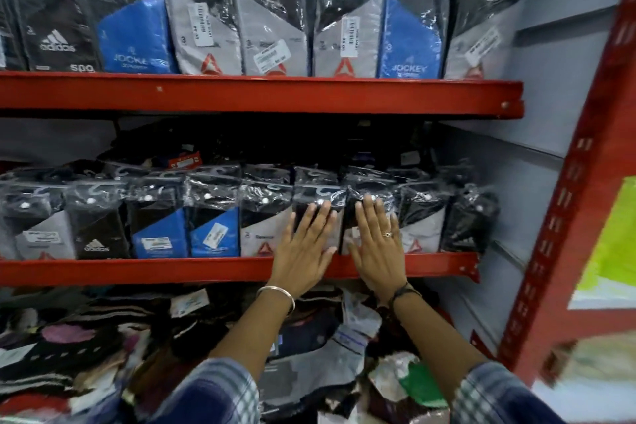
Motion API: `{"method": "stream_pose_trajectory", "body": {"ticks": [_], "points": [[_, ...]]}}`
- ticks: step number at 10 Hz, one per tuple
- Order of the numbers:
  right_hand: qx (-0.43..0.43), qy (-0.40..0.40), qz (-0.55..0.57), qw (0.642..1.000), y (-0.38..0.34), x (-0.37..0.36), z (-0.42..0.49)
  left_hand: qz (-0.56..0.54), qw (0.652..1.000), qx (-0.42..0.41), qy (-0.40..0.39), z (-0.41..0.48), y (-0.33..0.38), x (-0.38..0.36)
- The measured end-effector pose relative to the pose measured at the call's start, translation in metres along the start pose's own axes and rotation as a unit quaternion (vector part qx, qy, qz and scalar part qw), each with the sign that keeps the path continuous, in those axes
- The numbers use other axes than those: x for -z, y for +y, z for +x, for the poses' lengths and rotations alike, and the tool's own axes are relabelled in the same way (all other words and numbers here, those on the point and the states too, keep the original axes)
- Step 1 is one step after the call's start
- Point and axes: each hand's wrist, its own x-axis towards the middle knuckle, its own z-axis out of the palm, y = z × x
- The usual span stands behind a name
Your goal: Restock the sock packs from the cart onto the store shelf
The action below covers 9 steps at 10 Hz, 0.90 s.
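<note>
A row of plastic-wrapped sock packs (213,227) stands upright on the middle red shelf (172,270). My left hand (304,251) lies flat, fingers spread, against the front of a dark pack (309,193) in that row. My right hand (377,248), with a ring on one finger, presses flat on the neighbouring pack (370,189) just to the right. Neither hand grips anything. The cart is not in view.
The upper red shelf (261,95) carries another full row of sock packs (275,24). Below the middle shelf lies a loose heap of mixed socks (103,344). A red perforated upright (564,227) and grey side panel (509,162) close the right side.
</note>
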Motion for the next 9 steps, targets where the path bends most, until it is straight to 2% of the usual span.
{"method": "stream_pose_trajectory", "body": {"ticks": [5, 7, 8, 9], "points": [[0.048, 0.011, -0.019, 0.999, 0.011, -0.050, 0.005, 0.053, 0.998, -0.032, 0.027, 0.003, -0.012, -0.038], [0.036, 0.013, 0.027, 0.999, 0.006, -0.038, 0.000, 0.021, 1.000, -0.011, -0.012, -0.001, -0.007, -0.020], [0.030, 0.075, 0.162, 0.983, -0.008, -0.013, -0.009, -0.041, 0.999, -0.020, 0.009, -0.010, -0.006, 0.009], [0.055, 0.145, 0.186, 0.970, -0.022, 0.024, 0.019, -0.066, 0.996, -0.003, 0.060, 0.002, -0.021, 0.041]]}}
